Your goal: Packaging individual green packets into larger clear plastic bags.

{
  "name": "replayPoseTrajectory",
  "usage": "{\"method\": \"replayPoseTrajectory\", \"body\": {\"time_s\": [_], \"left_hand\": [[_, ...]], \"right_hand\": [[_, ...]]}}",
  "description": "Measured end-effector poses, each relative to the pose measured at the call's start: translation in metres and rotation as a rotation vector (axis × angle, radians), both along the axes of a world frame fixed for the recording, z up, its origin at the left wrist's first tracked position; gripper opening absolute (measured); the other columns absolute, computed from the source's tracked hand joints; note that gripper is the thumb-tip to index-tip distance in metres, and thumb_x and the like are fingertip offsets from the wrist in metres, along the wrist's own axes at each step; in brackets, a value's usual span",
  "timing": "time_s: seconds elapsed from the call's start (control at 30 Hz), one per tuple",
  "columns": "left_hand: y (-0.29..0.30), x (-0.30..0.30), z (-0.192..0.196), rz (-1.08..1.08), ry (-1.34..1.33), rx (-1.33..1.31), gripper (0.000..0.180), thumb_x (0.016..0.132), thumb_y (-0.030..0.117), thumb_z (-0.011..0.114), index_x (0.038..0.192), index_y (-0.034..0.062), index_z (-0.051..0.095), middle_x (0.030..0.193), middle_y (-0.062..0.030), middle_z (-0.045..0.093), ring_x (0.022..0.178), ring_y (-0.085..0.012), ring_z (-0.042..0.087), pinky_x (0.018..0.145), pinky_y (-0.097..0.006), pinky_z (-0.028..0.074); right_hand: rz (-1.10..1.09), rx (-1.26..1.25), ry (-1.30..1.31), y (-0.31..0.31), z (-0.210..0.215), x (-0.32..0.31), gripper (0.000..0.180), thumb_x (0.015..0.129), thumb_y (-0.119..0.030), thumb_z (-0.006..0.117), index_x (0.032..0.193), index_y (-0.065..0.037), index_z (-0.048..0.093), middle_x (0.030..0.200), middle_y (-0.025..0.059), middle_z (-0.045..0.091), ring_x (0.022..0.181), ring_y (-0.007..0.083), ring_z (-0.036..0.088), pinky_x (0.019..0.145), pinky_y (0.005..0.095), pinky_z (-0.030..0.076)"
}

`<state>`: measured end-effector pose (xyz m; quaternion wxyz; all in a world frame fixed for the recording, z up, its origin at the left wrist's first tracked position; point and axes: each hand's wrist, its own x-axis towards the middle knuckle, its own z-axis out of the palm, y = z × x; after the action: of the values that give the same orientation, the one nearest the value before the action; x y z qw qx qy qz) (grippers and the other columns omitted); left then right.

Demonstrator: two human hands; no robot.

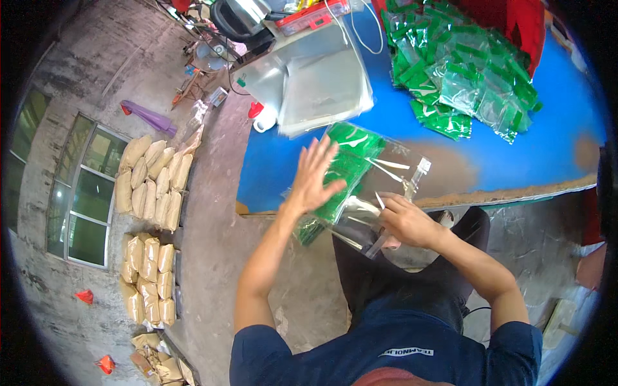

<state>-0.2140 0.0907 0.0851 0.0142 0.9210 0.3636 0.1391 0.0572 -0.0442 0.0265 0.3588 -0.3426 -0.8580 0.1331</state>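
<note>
At the near edge of the blue table, my left hand point(313, 179) lies flat with fingers spread on a green plastic packet point(342, 161). The packet is inside or under a larger clear plastic bag point(400, 156); I cannot tell which. My right hand point(409, 220) is closed on the near right side of that clear bag, which hangs partly past the table edge over my lap. A thin white pointed piece point(380, 200) shows at its fingertips. More green plastic point(310, 229) hangs below my left wrist.
A heap of small green-and-clear bags point(460, 71) covers the table's far right, by a red container point(524, 32). Clear plastic sheets point(325, 87) lie stacked far left, near a white cup point(264, 119), a kettle point(238, 18) and a red case point(312, 19). Tan sacks point(149, 260) stand at left.
</note>
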Motion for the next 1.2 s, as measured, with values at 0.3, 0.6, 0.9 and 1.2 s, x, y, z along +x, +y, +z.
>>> {"method": "replayPoseTrajectory", "body": {"time_s": [0.3, 0.6, 0.9, 1.2], "left_hand": [[0.018, 0.019, 0.013, -0.076, 0.262, -0.159, 0.086, 0.086, 0.049, 0.067, 0.155, 0.0111, 0.033, 0.162, -0.0147, 0.027, 0.149, -0.0396, 0.022, 0.121, -0.056, 0.014], [-0.007, 0.057, -0.026, 0.143, 0.352, -0.039, 0.069, 0.099, 0.049, 0.047, 0.157, 0.0157, 0.028, 0.167, -0.0123, 0.011, 0.153, -0.0371, 0.010, 0.119, -0.064, 0.004], [-0.027, 0.057, -0.023, 0.089, 0.186, -0.104, 0.065, 0.099, 0.027, 0.054, 0.157, 0.0207, 0.028, 0.166, -0.0094, 0.017, 0.153, -0.0363, 0.013, 0.121, -0.061, 0.007], [-0.018, 0.026, -0.025, 0.012, 0.242, -0.096, 0.064, 0.099, 0.021, 0.053, 0.157, 0.0218, 0.026, 0.166, -0.0076, 0.016, 0.153, -0.0346, 0.014, 0.122, -0.060, 0.006]], "right_hand": [[-0.152, 0.020, 0.028, 0.024, 0.023, 0.115, 0.032, 0.090, -0.016, 0.068, 0.119, -0.006, 0.060, 0.120, 0.0141, 0.061, 0.108, 0.0348, 0.061, 0.091, 0.0455, 0.050], [-0.725, 0.351, -0.209, 0.181, 0.063, 0.242, 0.092, 0.072, -0.049, 0.082, 0.149, -0.021, 0.041, 0.149, 0.0208, 0.039, 0.136, 0.0448, 0.039, 0.111, 0.0583, 0.033], [-1.224, -0.021, -0.417, 0.227, 0.015, 0.265, 0.107, 0.068, -0.076, 0.070, 0.156, -0.028, 0.030, 0.159, 0.0226, 0.025, 0.147, 0.0492, 0.019, 0.112, 0.0727, 0.014], [-1.023, -0.243, -0.394, 0.196, 0.008, 0.217, 0.109, 0.067, -0.080, 0.068, 0.155, -0.023, 0.035, 0.162, 0.0237, 0.019, 0.150, 0.0476, 0.009, 0.115, 0.0704, 0.010]]}}
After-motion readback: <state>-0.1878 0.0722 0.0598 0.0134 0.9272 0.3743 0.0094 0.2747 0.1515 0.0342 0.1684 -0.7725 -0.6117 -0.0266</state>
